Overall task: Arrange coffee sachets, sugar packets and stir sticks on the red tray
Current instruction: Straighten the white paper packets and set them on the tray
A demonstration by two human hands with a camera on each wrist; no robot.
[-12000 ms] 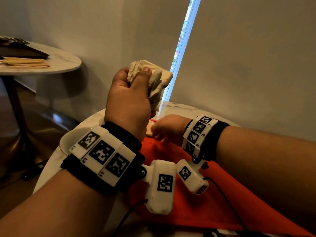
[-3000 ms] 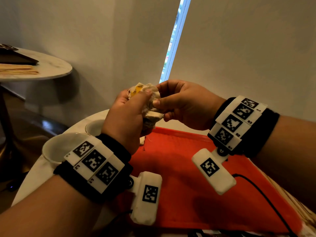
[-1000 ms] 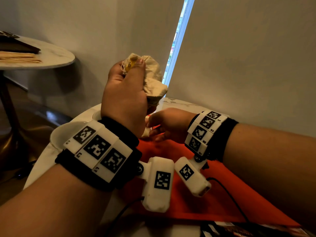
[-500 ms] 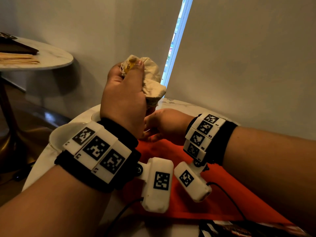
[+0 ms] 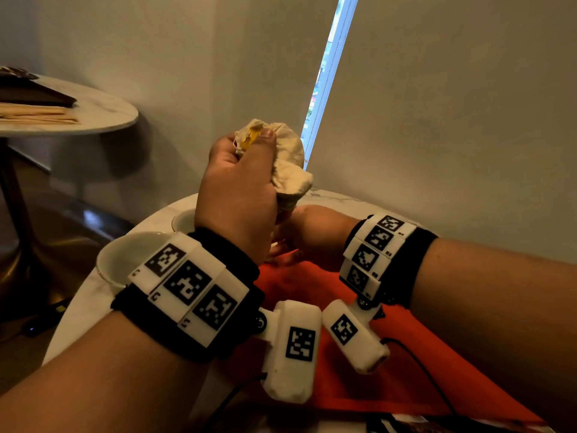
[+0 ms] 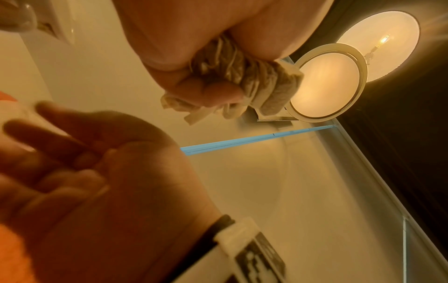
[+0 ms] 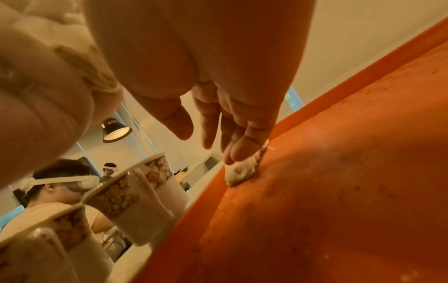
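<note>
My left hand (image 5: 237, 182) is raised above the table and grips a crumpled bundle of beige sachets (image 5: 288, 164), one with a yellow tag; the bundle (image 6: 254, 80) bulges out of the fist. My right hand (image 5: 312, 229) is low, at the far left corner of the red tray (image 5: 390, 370). In the right wrist view its straight fingers (image 7: 232, 145) press a small white sachet (image 7: 241, 171) onto the tray floor (image 7: 339, 172). From the head view that sachet is hidden behind my left hand.
Two white cups (image 5: 125, 260) (image 5: 184, 220) with patterned rims (image 7: 135, 201) stand just left of the tray on the round marble table. A second round table (image 5: 93, 114) at the left carries wooden stir sticks (image 5: 34, 115) and a dark tray. Another person (image 7: 55, 183) sits behind.
Three seconds ago my right hand was up at the bundle; it has since come down to the tray corner and stays there. The left hand still holds the bundle raised.
</note>
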